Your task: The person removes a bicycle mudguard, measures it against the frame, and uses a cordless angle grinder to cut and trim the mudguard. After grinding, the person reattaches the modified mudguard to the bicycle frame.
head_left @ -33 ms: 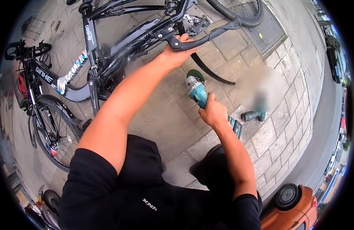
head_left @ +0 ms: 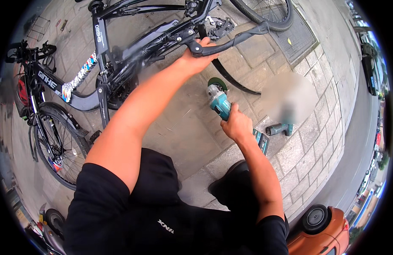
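My left hand [head_left: 198, 57] is closed around a black bar [head_left: 234, 40] at the rear of a black bicycle [head_left: 154, 42], its fingertips showing over the top. Below that hand a thin black curved strip, like a mudguard [head_left: 232, 78], arcs to the right. My right hand [head_left: 238, 124] is wrapped around the body of a teal angle grinder [head_left: 221, 104]. The grinder's silver head and dark green disc [head_left: 217, 83] point away from me, close to the strip but apart from it. A battery [head_left: 261, 141] at the grinder's back end shows beside my wrist.
A teal cordless power tool [head_left: 279, 129] lies on the paving to the right, partly under a blurred patch. A second bicycle [head_left: 56, 140] stands at the left. A wheel [head_left: 269, 17] and metal cover [head_left: 296, 40] are at the far right; an orange car [head_left: 324, 233] is near right.
The whole view has shifted very slightly. Both hands keep their holds, and the grinder stays in the same place by the curved strip.
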Demonstrator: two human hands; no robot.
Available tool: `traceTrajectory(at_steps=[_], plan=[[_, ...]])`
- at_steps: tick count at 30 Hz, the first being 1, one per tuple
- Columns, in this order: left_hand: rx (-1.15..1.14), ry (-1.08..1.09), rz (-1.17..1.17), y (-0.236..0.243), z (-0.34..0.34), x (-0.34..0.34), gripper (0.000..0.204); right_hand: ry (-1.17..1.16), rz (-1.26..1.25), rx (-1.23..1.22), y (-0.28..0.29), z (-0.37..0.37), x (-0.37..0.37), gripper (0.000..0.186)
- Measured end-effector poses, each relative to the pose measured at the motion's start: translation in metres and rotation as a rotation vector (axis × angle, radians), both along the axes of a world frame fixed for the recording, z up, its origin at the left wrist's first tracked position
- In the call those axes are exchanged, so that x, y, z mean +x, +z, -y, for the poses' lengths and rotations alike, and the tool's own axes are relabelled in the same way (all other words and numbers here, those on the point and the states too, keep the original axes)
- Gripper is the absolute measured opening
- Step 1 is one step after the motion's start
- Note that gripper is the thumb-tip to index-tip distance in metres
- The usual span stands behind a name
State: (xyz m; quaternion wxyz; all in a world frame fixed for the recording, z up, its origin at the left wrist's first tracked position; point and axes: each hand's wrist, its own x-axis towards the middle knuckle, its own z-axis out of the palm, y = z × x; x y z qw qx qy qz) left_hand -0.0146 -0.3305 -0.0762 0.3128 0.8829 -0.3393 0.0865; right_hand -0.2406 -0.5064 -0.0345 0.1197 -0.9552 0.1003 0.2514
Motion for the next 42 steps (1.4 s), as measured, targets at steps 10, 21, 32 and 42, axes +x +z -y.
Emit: traceTrajectory(at_steps=[10, 21, 32, 42], plan=[[-0.154, -0.06, 0.094, -0.024, -0.015, 0.024, 0.027, 0.11, -0.041, -0.144, 0.0, 0.001, 0.014, 0.077], [-0.175, -0.031, 0.053, -0.029, -0.02, 0.027, 0.038, 0.092, -0.048, -0.131, 0.002, 0.0, 0.021, 0.073], [-0.106, -0.028, 0.164, -0.045, -0.01, 0.027, 0.029, 0.123, -0.079, -0.181, 0.013, 0.004, 0.027, 0.068], [-0.119, -0.018, -0.012, -0.022, -0.018, 0.019, 0.033, 0.186, -0.087, -0.246, 0.025, -0.002, 0.024, 0.059]])
